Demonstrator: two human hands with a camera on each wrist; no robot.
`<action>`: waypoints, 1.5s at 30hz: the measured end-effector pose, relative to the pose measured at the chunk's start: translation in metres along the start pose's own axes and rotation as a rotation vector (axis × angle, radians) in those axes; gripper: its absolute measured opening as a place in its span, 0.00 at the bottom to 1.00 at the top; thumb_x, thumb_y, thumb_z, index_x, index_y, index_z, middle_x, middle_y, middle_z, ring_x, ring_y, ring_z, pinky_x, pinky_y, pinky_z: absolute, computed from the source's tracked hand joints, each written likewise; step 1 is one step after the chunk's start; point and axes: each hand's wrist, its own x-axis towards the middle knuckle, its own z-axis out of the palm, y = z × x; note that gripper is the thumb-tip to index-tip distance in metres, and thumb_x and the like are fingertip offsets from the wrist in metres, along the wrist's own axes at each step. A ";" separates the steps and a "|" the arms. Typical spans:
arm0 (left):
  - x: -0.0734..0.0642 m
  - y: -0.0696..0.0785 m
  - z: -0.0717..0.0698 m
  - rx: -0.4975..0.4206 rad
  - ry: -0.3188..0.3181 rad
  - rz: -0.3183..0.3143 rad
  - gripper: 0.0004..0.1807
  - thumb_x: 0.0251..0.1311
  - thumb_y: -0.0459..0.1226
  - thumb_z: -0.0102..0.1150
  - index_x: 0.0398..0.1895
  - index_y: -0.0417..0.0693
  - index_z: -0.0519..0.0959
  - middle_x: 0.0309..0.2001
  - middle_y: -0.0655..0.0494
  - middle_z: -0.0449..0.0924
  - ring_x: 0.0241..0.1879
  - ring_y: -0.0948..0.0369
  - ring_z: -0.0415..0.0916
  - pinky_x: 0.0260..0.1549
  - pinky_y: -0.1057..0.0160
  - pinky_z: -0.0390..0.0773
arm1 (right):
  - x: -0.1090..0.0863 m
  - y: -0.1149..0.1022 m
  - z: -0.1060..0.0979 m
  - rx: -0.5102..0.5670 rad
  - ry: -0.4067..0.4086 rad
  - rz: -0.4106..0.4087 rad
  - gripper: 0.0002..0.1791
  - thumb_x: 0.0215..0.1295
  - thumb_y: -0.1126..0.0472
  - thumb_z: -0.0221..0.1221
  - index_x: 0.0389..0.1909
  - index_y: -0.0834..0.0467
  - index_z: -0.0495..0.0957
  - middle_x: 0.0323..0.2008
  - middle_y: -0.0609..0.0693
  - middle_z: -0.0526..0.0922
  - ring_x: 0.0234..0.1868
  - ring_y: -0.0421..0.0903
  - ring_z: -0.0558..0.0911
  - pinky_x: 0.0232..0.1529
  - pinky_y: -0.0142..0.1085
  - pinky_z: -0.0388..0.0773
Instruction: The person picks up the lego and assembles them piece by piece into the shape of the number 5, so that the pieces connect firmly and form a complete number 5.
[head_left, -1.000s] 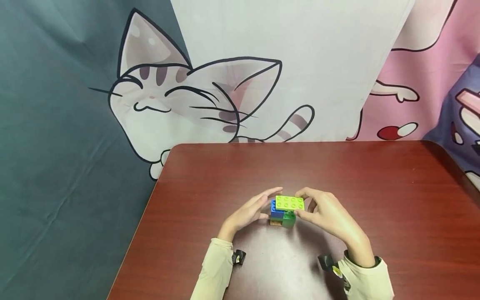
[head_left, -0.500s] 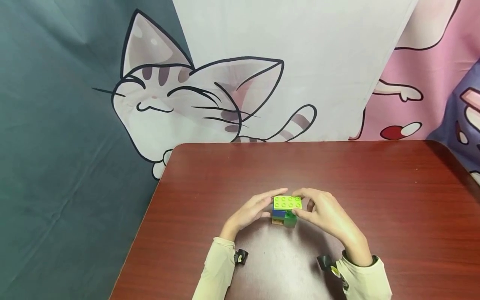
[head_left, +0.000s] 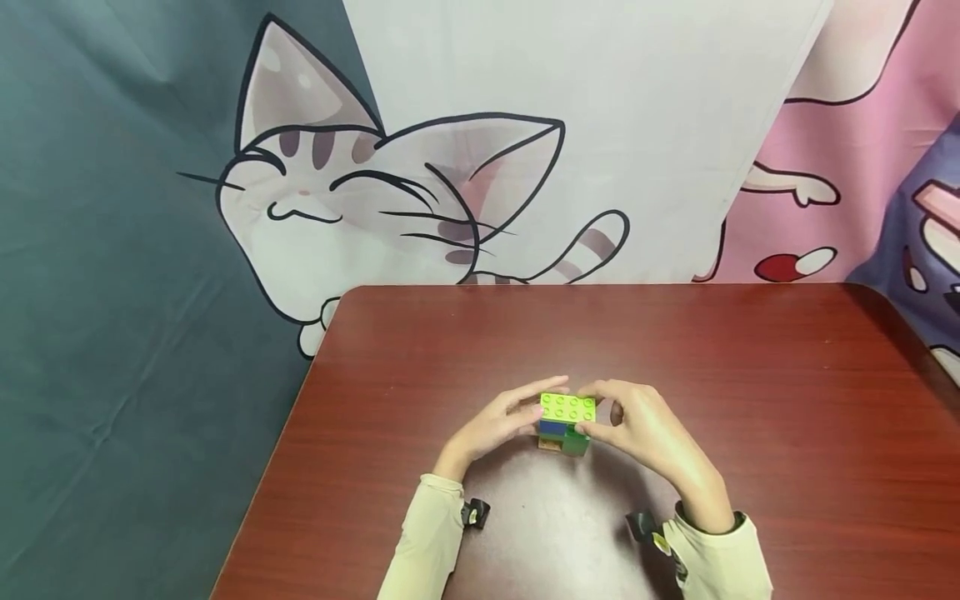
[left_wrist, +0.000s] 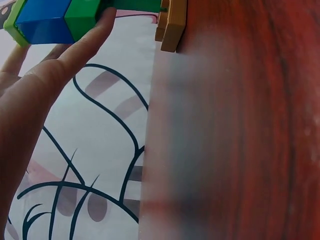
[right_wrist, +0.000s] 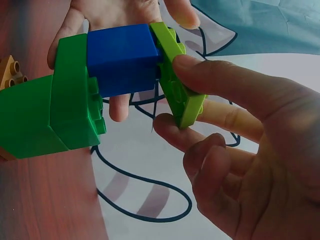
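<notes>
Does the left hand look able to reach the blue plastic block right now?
Probably yes: the left hand is beside the blue plastic block; the flat lime-green plastic brick lies over its top, leaving the left side free.

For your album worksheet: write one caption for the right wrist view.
The right hand pinches a lime-green brick at a blue block on green blocks, the left hand behind.

The head view looks forward and down on the tabletop [head_left: 405, 358] from well behind the fingers [head_left: 612, 388]; both wrist views, turned sideways, close behind the fingers, share the brick stack [right_wrist: 76, 95].
</notes>
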 end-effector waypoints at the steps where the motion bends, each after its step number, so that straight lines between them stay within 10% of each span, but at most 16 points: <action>1: 0.001 -0.003 -0.001 -0.023 0.001 -0.002 0.26 0.71 0.34 0.39 0.71 0.44 0.55 0.65 0.48 0.62 0.56 0.56 0.70 0.52 0.49 0.69 | 0.000 0.000 0.000 0.001 0.002 -0.002 0.17 0.43 0.61 0.72 0.37 0.54 0.82 0.28 0.40 0.79 0.18 0.32 0.68 0.19 0.28 0.67; 45: 0.002 -0.015 -0.008 -0.002 -0.011 0.011 0.21 0.71 0.36 0.41 0.65 0.42 0.64 0.57 0.44 0.70 0.52 0.54 0.73 0.48 0.48 0.73 | 0.001 0.002 -0.001 -0.019 -0.043 0.039 0.17 0.45 0.58 0.72 0.38 0.52 0.82 0.30 0.39 0.80 0.20 0.33 0.69 0.21 0.29 0.68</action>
